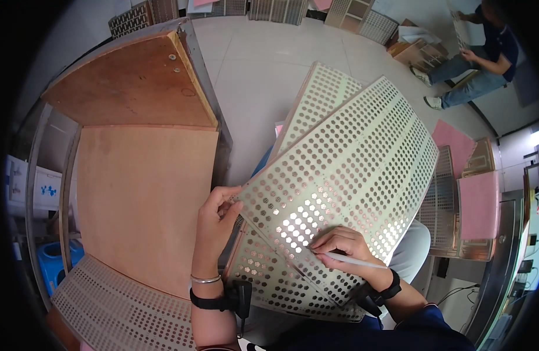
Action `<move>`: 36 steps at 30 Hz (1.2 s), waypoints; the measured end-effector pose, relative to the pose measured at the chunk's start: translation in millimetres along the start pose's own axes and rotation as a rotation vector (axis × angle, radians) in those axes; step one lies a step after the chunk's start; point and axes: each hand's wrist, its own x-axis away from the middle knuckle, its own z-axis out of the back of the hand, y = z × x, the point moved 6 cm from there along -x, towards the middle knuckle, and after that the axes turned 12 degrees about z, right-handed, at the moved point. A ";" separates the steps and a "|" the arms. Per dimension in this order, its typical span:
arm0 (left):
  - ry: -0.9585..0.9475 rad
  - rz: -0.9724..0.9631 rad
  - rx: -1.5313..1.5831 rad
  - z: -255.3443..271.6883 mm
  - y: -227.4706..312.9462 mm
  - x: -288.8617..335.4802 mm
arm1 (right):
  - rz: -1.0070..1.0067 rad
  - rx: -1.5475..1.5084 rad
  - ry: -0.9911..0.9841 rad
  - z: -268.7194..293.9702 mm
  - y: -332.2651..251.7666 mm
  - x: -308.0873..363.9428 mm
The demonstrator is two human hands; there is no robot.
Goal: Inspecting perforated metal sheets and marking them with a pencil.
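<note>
A large pale-green circuit board panel (363,158), covered in rows of small shiny flower-shaped pads, lies tilted across my lap. My left hand (218,225) pinches its left corner between thumb and fingers. Over the panel's lower middle, my right hand (344,243) is closed around a slim white pen-like tool (356,260). The tool's tip end is under my fingers, close to the brightly reflecting pads; whether it touches cannot be seen. Beneath lies a second similar panel (319,96), turned at another angle, its far end and lower left part showing.
At left stands a wooden box-like stand (146,199) with a raised back board (140,82); another panel (129,307) rests at its near end. A blue plastic stool (60,260) is beyond. Pink sheets (479,205) and stacked panels stand right. A seated person (486,58) handles a panel far right.
</note>
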 end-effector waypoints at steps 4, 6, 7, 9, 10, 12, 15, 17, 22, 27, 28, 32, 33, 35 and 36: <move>0.007 0.018 -0.029 -0.3 2.3 1.1 | -0.001 0.010 0.003 -0.1 0.4 0.7; 0.001 0.008 -0.009 -0.3 1.1 0.7 | 0.005 0.017 0.002 -0.7 1.5 1.5; 0.001 0.008 -0.009 -0.5 2.0 1.1 | 0.012 0.023 0.000 -1.0 1.5 1.7; 0.010 0.017 -0.012 -0.5 3.6 1.9 | 0.026 0.047 0.000 -1.2 0.2 1.4; 0.010 0.017 -0.012 -0.2 2.9 1.8 | 0.041 0.070 0.000 -1.3 -0.8 1.2; 0.003 0.000 -0.010 -0.1 2.0 1.2 | 0.040 0.085 0.005 -1.9 -0.8 2.8; 0.024 0.015 -0.028 0.4 2.8 1.6 | 0.029 0.102 0.014 -2.1 -2.6 3.1; 0.025 0.014 -0.022 0.7 1.2 1.8 | 0.021 0.100 0.017 -3.2 -3.2 3.3; 0.029 -0.020 -0.022 -0.6 4.7 2.4 | -0.021 0.069 0.040 -2.2 0.0 3.4; 0.058 -0.037 -0.027 2.0 7.4 3.2 | -0.024 0.063 0.032 -0.7 -1.1 2.1; 0.061 -0.036 -0.026 2.1 5.9 2.8 | -0.026 0.053 0.028 -1.0 -0.3 2.3; 0.064 -0.043 -0.028 3.2 4.9 2.7 | -0.048 0.028 0.031 -1.4 1.7 3.1; 0.057 -0.047 -0.034 2.8 5.8 2.9 | -0.045 0.027 0.023 -1.4 1.9 2.9; 0.050 -0.048 -0.048 2.0 7.4 2.9 | -0.042 0.027 0.016 -1.5 2.3 2.6; 0.044 -0.049 -0.063 1.1 7.8 3.0 | -0.037 0.014 0.013 -1.9 2.4 2.5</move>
